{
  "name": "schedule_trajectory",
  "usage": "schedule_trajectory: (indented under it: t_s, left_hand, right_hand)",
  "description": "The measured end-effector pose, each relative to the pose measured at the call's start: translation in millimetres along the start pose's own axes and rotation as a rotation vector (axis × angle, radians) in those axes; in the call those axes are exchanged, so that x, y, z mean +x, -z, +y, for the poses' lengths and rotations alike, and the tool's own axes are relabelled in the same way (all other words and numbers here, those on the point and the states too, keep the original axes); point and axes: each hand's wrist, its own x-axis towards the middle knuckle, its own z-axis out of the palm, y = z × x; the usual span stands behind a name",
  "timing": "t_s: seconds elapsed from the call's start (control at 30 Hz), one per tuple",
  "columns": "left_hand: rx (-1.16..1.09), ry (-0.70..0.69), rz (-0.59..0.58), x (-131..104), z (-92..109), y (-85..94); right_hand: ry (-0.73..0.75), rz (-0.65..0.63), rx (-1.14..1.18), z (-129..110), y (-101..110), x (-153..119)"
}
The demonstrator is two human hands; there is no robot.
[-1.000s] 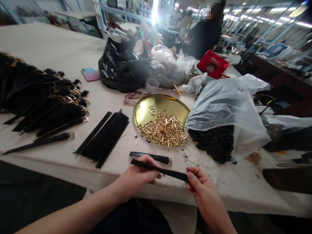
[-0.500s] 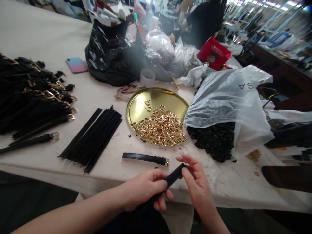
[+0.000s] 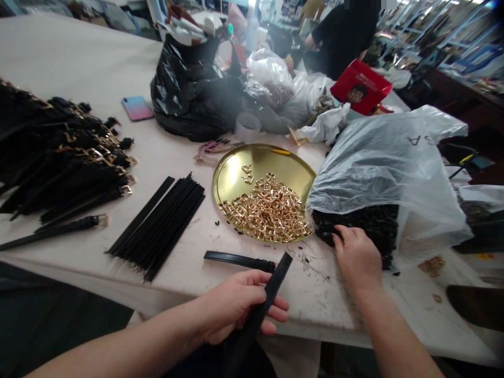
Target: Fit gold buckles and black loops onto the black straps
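Note:
My left hand [image 3: 240,304] is closed round a black strap [image 3: 271,294], whose free end slants up and to the right. My right hand [image 3: 358,257] reaches into a pile of small black pieces [image 3: 362,220] at the mouth of a clear plastic bag [image 3: 374,163]. Its fingers are bent together at the pile's edge, and what they grip is hidden. Behind the strap lies a short black strap with a buckle [image 3: 232,258], its buckle end covered from view. A round gold tray [image 3: 228,170] holds a heap of gold buckles [image 3: 271,212].
Black strips [image 3: 165,226] lie bundled left of the tray. Farther left are piled buckled straps [image 3: 71,157] and a phone [image 3: 137,108]. A black plastic bag [image 3: 189,94], a tape roll [image 3: 247,127] and a red packet [image 3: 360,86] stand behind. A person in black [image 3: 346,37] is beyond.
My right hand has left the strap's end and moved right to the black pieces. My left hand keeps the strap, now tilted more upright. The view has shifted slightly.

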Motion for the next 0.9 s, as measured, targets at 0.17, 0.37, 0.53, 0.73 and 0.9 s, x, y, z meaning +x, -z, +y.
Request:
schedule_trajectory:
  t_s: [0.17,0.37,0.53,0.73,0.9]
  left_hand:
    - [0.006,-0.021,-0.019,-13.7,-2.7,-5.9]
    - [-0.051,-0.036,-0.057,-31.1,-13.8,-11.1]
    - [0.036,-0.111,-0.090,-36.1,-24.0,-7.3]
    - [0.378,-0.238,-0.034,-40.5,-26.6,-5.6]
    - [0.537,-0.295,0.011,-32.1,-34.4,-8.9]
  right_hand:
    - [0.027,0.018,0.084,5.2,1.5,6.2]
    - [-0.284,0.168,0.488,-7.6,33.3,-9.0]
    - [-0.593,-0.226,1.491,-60.7,75.0,-60.6]
    - [-0.749,-0.278,2.119,-107.8,98.8,-94.2]
    - [-0.853,-0.141,2.154,-122.6,96.3,-91.7]
